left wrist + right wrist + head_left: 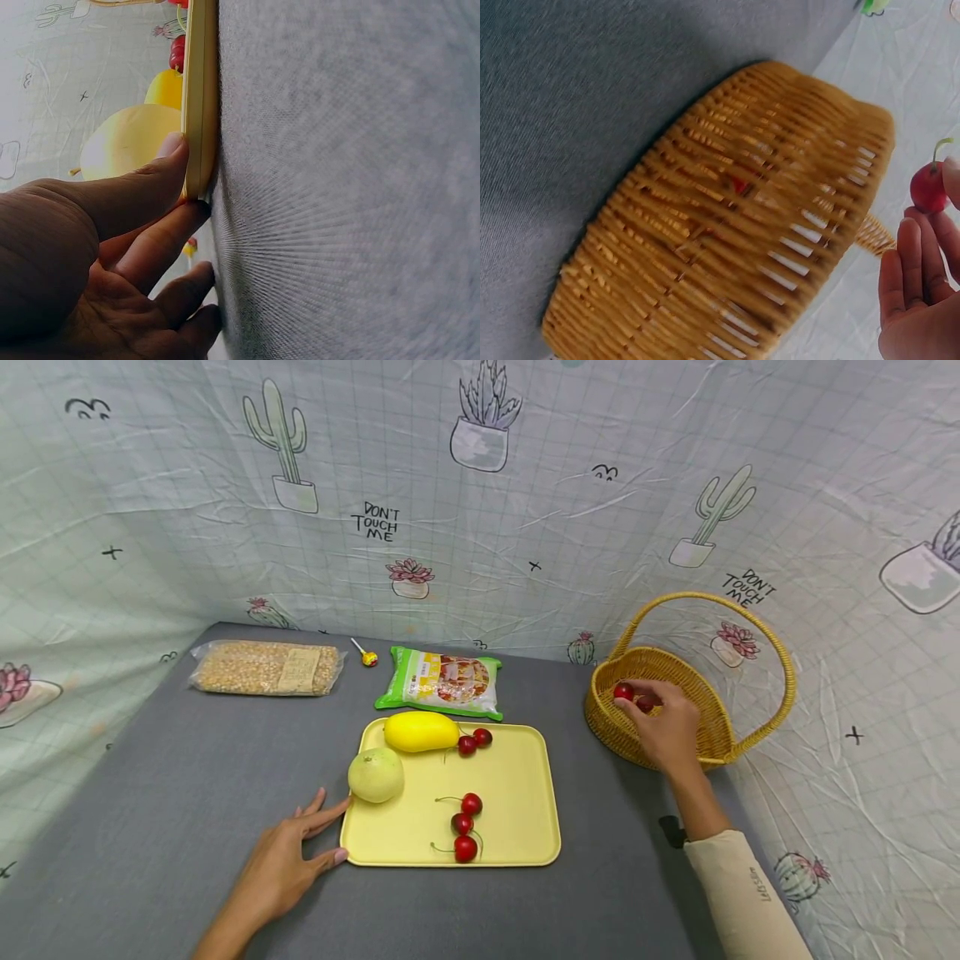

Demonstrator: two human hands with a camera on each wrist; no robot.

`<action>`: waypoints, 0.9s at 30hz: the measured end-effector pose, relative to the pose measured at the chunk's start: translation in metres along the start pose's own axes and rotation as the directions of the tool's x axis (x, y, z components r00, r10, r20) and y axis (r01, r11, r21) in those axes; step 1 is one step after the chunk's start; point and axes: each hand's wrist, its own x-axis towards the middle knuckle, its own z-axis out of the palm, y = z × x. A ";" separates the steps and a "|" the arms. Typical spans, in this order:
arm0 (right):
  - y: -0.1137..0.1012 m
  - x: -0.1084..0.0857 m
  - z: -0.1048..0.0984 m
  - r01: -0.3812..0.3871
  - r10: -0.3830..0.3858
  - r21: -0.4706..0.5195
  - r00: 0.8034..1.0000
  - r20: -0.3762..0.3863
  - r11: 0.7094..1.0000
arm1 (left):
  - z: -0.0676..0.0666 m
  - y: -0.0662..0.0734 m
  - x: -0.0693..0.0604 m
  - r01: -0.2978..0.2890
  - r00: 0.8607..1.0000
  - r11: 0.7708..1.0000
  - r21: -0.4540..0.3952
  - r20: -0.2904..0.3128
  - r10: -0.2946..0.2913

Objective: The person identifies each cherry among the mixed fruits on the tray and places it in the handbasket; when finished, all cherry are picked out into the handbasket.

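So, my right grip [670,724] pinches a cherry [623,691] above the basket [613,732], with another cherry [644,702] inside, below it. Well to its left, my left grip [281,860], fingers spread, touches the left edge of the tray [517,793]. Ahead of that grip sit a pear [376,775] and mango [420,732]; five cherries [465,848] lie rightward.

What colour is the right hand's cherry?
The round, stemmed cherry is red, clearest in the right wrist view.

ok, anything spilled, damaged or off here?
No spill or damage visible: cherries, tray and basket look intact. One oddity: a small black thing by the right sleeve, unlike anything around it; can't tell what it is.
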 end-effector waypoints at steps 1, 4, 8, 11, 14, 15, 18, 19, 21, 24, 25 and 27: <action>0.001 0.000 -0.001 -0.006 0.006 -0.007 1.000 0.000 1.000 | 0.000 0.000 0.000 -0.001 1.000 1.000 0.003 -0.001 0.001; 0.006 0.002 -0.004 -0.029 0.030 -0.021 1.000 0.002 0.999 | 0.000 0.000 0.001 -0.008 1.000 1.000 0.005 -0.005 0.008; 0.013 0.004 -0.007 -0.060 0.060 -0.040 0.998 0.005 0.997 | 0.000 0.001 0.001 -0.020 1.000 1.000 -0.002 -0.011 0.020; 0.018 0.005 -0.010 -0.083 0.084 -0.055 0.996 0.012 0.995 | -0.001 0.002 0.000 -0.020 1.000 1.000 -0.005 -0.011 0.020; 0.023 0.006 -0.011 -0.097 0.099 -0.069 0.995 0.025 0.993 | -0.001 0.002 0.000 -0.013 1.000 1.000 -0.009 -0.008 0.012; 0.025 0.006 -0.011 -0.102 0.104 -0.070 0.994 0.030 0.992 | -0.001 0.002 -0.001 -0.011 1.000 1.000 -0.010 -0.006 0.011; 0.031 0.007 -0.012 -0.120 0.124 -0.074 0.991 0.044 0.990 | -0.001 0.002 -0.001 -0.009 1.000 1.000 -0.014 -0.003 0.009; 0.034 0.007 -0.012 -0.127 0.130 -0.075 0.990 0.049 0.989 | -0.001 0.002 -0.001 -0.009 1.000 1.000 -0.013 -0.003 0.009; 0.038 0.007 -0.012 -0.139 0.144 -0.076 0.988 0.060 0.987 | -0.001 0.002 -0.001 -0.009 1.000 1.000 -0.009 -0.002 0.009; 0.042 0.008 -0.013 -0.148 0.154 -0.083 0.985 0.078 0.986 | -0.001 0.003 -0.001 -0.010 1.000 1.000 -0.007 -0.007 0.010; 0.043 0.009 -0.013 -0.149 0.156 -0.087 0.984 0.083 0.985 | -0.001 0.003 -0.001 -0.009 1.000 1.000 -0.006 -0.008 0.009; 0.045 0.010 -0.014 -0.148 0.158 -0.098 0.983 0.094 0.984 | -0.001 0.003 -0.001 -0.007 1.000 1.000 -0.006 -0.008 0.007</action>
